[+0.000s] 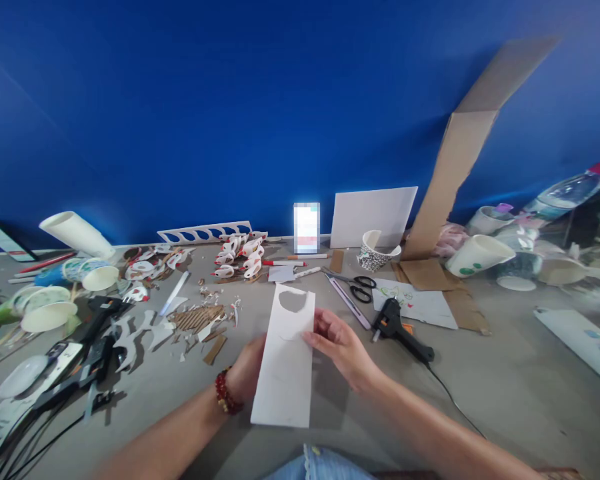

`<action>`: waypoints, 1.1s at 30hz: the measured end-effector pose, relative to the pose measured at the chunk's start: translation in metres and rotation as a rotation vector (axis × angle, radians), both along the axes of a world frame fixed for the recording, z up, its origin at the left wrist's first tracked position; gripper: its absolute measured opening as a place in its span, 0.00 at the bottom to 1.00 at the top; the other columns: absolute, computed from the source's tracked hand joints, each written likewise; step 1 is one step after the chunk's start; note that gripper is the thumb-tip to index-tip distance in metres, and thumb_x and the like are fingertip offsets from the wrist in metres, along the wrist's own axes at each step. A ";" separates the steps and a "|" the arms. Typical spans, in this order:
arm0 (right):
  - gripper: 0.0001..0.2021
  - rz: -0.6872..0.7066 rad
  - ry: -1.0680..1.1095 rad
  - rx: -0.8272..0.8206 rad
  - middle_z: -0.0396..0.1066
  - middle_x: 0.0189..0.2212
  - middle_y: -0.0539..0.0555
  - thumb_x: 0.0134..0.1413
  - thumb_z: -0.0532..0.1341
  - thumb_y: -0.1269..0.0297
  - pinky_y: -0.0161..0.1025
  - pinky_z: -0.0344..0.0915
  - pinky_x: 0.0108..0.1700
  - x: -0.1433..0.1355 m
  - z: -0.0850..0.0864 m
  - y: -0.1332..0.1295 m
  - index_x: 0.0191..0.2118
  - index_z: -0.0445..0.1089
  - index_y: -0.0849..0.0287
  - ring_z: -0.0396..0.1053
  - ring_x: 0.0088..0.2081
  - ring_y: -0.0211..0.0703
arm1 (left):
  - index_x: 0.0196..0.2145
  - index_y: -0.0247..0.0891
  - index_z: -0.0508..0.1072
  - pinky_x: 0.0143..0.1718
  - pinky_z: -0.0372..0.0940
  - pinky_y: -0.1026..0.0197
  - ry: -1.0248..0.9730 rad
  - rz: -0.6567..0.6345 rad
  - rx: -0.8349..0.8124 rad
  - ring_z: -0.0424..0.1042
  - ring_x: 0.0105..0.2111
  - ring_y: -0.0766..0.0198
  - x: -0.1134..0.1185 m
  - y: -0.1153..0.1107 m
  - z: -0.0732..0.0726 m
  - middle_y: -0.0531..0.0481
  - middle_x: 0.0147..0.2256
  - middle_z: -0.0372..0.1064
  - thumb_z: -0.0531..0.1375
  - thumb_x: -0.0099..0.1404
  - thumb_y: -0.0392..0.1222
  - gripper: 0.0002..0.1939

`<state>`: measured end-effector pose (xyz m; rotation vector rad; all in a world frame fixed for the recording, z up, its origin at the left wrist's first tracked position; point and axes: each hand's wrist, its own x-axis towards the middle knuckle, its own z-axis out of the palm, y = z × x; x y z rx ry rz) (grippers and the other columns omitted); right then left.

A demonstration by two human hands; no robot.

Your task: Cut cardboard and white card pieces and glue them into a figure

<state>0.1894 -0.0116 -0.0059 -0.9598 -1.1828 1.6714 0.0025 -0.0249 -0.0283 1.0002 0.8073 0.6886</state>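
A long white board strip (285, 373) is held up in front of me, with a rounded hole cut near its top end and faint lines drawn below the hole. My right hand (337, 343) pinches its right edge, thumb on the front face and fingers behind. On the other side, my left hand (249, 370) is at the strip's left edge, its fingers hidden behind the board; a red bead bracelet circles that wrist. Right of the strip lie a purple-white utility knife (349, 301), black-handled scissors (363, 290) and a black glue gun (403, 330).
Small white cutouts with red marks (240, 253) are heaped at the back, before a scalloped white strip (205, 232). Cardboard scraps (200, 318) litter the left middle. Paper cups (97, 273), a power strip (30, 400) and cables lie left. Tall cardboard (445, 160) leans on the blue wall.
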 end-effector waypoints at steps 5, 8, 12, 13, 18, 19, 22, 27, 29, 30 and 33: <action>0.18 0.052 -0.147 0.107 0.75 0.37 0.54 0.53 0.66 0.56 0.40 0.69 0.41 0.011 -0.021 0.008 0.47 0.68 0.59 0.72 0.37 0.43 | 0.49 0.37 0.71 0.26 0.62 0.63 0.124 0.233 0.072 0.71 0.30 0.62 -0.013 0.012 0.013 0.47 0.36 0.75 0.57 0.64 0.57 0.24; 0.18 0.056 -0.368 0.228 0.75 0.34 0.52 0.56 0.63 0.58 0.37 0.68 0.36 0.017 -0.030 0.008 0.49 0.67 0.60 0.72 0.34 0.42 | 0.44 0.35 0.72 0.23 0.57 0.68 0.301 0.246 0.176 0.67 0.26 0.67 -0.016 0.015 0.012 0.49 0.35 0.74 0.63 0.60 0.52 0.20; 0.19 0.013 -0.777 0.441 0.75 0.41 0.53 0.58 0.60 0.61 0.36 0.67 0.35 0.046 -0.014 0.008 0.55 0.66 0.55 0.72 0.34 0.41 | 0.48 0.36 0.68 0.24 0.59 0.66 0.450 0.211 0.306 0.69 0.28 0.63 -0.018 0.018 0.000 0.49 0.34 0.73 0.60 0.62 0.54 0.23; 0.15 -0.005 -0.887 0.482 0.75 0.41 0.52 0.59 0.59 0.61 0.35 0.66 0.34 0.057 -0.007 0.011 0.51 0.69 0.54 0.72 0.33 0.41 | 0.51 0.36 0.65 0.25 0.60 0.65 0.503 0.217 0.351 0.68 0.28 0.63 -0.019 0.018 -0.003 0.50 0.32 0.72 0.60 0.63 0.53 0.24; 0.09 -0.166 -1.328 0.573 0.77 0.37 0.52 0.60 0.56 0.62 0.36 0.62 0.33 0.112 0.028 0.047 0.39 0.74 0.54 0.73 0.34 0.44 | 0.64 0.36 0.47 0.31 0.63 0.60 0.785 0.211 0.617 0.69 0.26 0.62 -0.019 0.017 -0.012 0.55 0.27 0.68 0.55 0.66 0.46 0.34; 0.09 -0.163 -1.385 0.586 0.77 0.37 0.52 0.60 0.57 0.63 0.35 0.61 0.33 0.118 0.031 0.056 0.38 0.74 0.54 0.73 0.35 0.44 | 0.65 0.36 0.45 0.31 0.63 0.60 0.838 0.199 0.650 0.69 0.25 0.62 -0.020 0.016 -0.013 0.55 0.27 0.68 0.55 0.66 0.46 0.35; 0.09 -0.061 -1.507 0.640 0.77 0.36 0.52 0.60 0.56 0.65 0.35 0.59 0.34 0.118 0.032 0.080 0.37 0.75 0.55 0.72 0.38 0.44 | 0.64 0.37 0.49 0.30 0.64 0.59 1.026 0.156 0.730 0.71 0.26 0.60 -0.022 0.013 -0.015 0.53 0.29 0.70 0.53 0.67 0.46 0.31; 0.11 0.024 -1.534 0.677 0.76 0.37 0.53 0.61 0.54 0.68 0.34 0.57 0.35 0.094 0.025 0.109 0.35 0.74 0.56 0.71 0.40 0.44 | 0.58 0.39 0.61 0.49 0.65 0.49 1.117 0.132 1.019 0.69 0.49 0.50 -0.024 0.012 -0.011 0.41 0.49 0.68 0.55 0.66 0.48 0.24; 0.11 0.039 -1.553 0.664 0.76 0.36 0.54 0.61 0.54 0.67 0.34 0.56 0.33 0.087 0.022 0.114 0.34 0.74 0.56 0.71 0.39 0.44 | 0.61 0.40 0.59 0.57 0.59 0.45 1.081 0.081 1.109 0.60 0.58 0.47 -0.023 0.011 -0.011 0.39 0.58 0.61 0.58 0.64 0.50 0.30; 0.10 0.048 -1.563 0.651 0.76 0.35 0.54 0.60 0.55 0.66 0.34 0.55 0.32 0.084 0.021 0.116 0.33 0.74 0.57 0.72 0.38 0.44 | 0.63 0.41 0.56 0.59 0.57 0.43 1.073 0.054 1.125 0.56 0.61 0.45 -0.023 0.011 -0.013 0.39 0.61 0.58 0.59 0.62 0.51 0.34; 0.08 0.076 -1.597 0.600 0.76 0.31 0.54 0.57 0.59 0.61 0.34 0.54 0.29 0.078 0.016 0.115 0.32 0.73 0.57 0.72 0.33 0.44 | 0.67 0.39 0.48 0.61 0.52 0.40 1.062 0.006 1.116 0.52 0.64 0.44 -0.024 0.010 -0.019 0.37 0.65 0.52 0.60 0.62 0.49 0.40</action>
